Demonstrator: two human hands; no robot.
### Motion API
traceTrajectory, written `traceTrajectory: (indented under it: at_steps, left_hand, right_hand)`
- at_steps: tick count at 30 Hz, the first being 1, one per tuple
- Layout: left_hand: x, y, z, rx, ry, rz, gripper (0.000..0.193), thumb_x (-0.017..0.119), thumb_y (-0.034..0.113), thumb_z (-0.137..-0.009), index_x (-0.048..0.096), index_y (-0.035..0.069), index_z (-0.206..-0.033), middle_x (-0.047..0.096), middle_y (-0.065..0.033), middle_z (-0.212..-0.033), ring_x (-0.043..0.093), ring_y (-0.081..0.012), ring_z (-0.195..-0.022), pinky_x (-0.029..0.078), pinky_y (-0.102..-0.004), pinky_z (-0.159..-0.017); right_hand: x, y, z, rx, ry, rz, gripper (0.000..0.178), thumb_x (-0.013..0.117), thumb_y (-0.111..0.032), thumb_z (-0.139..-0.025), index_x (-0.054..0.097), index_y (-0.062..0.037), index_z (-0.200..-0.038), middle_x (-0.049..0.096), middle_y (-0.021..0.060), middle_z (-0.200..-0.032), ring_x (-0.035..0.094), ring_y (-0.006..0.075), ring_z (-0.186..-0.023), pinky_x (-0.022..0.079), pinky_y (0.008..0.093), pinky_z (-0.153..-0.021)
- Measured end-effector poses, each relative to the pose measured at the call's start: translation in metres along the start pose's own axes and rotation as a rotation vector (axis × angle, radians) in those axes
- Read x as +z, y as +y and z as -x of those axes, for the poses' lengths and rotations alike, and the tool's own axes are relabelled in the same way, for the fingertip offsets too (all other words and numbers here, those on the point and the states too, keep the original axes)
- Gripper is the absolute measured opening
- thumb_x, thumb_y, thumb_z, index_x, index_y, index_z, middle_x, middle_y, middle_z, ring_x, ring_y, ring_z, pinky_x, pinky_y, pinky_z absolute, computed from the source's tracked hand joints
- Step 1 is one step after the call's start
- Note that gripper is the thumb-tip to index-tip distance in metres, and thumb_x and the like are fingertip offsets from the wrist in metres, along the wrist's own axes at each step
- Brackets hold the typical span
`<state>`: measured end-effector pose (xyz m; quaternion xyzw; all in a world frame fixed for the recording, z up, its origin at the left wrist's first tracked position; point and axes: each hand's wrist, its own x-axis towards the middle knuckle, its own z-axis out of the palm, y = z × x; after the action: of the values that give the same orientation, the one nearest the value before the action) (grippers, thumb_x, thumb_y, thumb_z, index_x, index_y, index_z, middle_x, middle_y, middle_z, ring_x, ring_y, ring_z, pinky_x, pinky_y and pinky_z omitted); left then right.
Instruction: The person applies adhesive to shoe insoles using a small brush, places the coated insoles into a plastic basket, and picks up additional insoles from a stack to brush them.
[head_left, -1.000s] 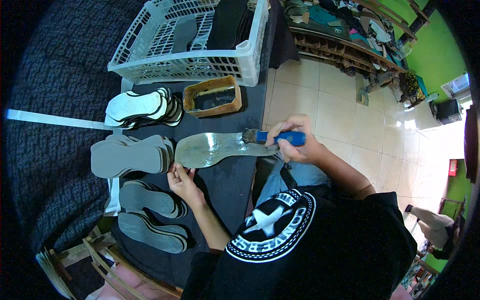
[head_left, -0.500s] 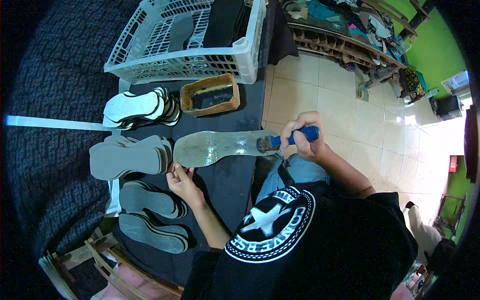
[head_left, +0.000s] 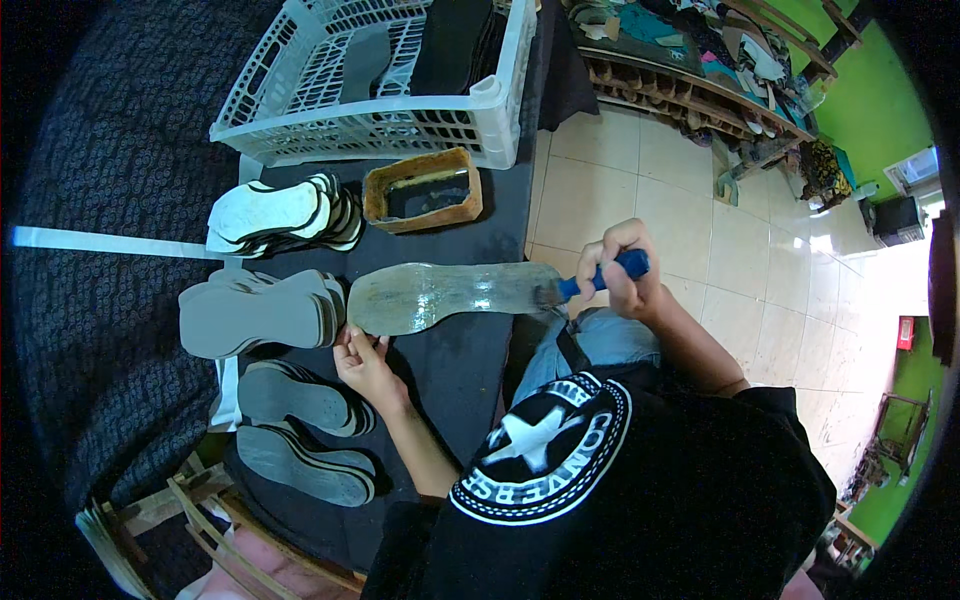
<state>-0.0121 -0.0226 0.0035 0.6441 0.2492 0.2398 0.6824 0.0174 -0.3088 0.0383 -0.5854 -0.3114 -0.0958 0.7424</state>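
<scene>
A pale shoe sole [head_left: 440, 293] with a wet, shiny top lies sideways across the dark table, its right end over the table's edge. My left hand [head_left: 368, 362] pinches the rim at its left end between thumb and fingers. In my right hand [head_left: 624, 272] is a brush [head_left: 600, 278] with a blue handle, its bristles pressed on the sole's right end. Left of the sole sits a stack of grey soles [head_left: 255, 315]. An open tan box [head_left: 425, 215] holding a dark, shiny liquid stands behind it.
White-topped soles [head_left: 268, 212] are piled left of the box. Two more stacks, upper grey soles [head_left: 300, 398] and lower grey soles [head_left: 300, 468], lie nearer me. A white plastic crate [head_left: 370, 137] with dark pieces is at the back; a cluttered bench [head_left: 690, 75] stands beyond the tiled floor.
My right hand has drawn the brush slightly to the right, toward the sole's right end. The left hand and the sole have stayed in place.
</scene>
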Motion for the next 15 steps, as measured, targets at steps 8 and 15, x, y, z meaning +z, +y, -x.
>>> traceTrajectory:
  at_steps: [8,15]
  left_hand:
    - [-0.001,0.000,0.000,-0.004,-0.001,-0.008,0.016,0.046,0.014,-0.083,0.046,0.002,-0.093,0.053,-0.0039,-0.083,0.051,-0.0080,-0.070,0.045,-0.0211,-0.058]
    - [-0.003,-0.003,-0.001,-0.009,-0.010,-0.004,0.015,0.047,0.014,-0.083,0.045,0.002,-0.093,0.053,-0.0041,-0.084,0.051,-0.0086,-0.071,0.046,-0.0219,-0.060]
  right_hand:
    - [-0.004,-0.001,0.003,-0.029,-0.021,0.000,0.009,0.037,-0.007,-0.083,0.030,-0.0053,-0.088,0.044,0.0063,-0.057,0.044,0.0108,-0.051,0.038,0.0250,-0.050]
    - [-0.005,0.000,0.004,-0.055,-0.012,0.045,0.009,0.035,-0.004,-0.081,0.029,-0.0051,-0.087,0.044,0.0087,-0.058,0.044,0.0107,-0.049,0.038,0.0249,-0.048]
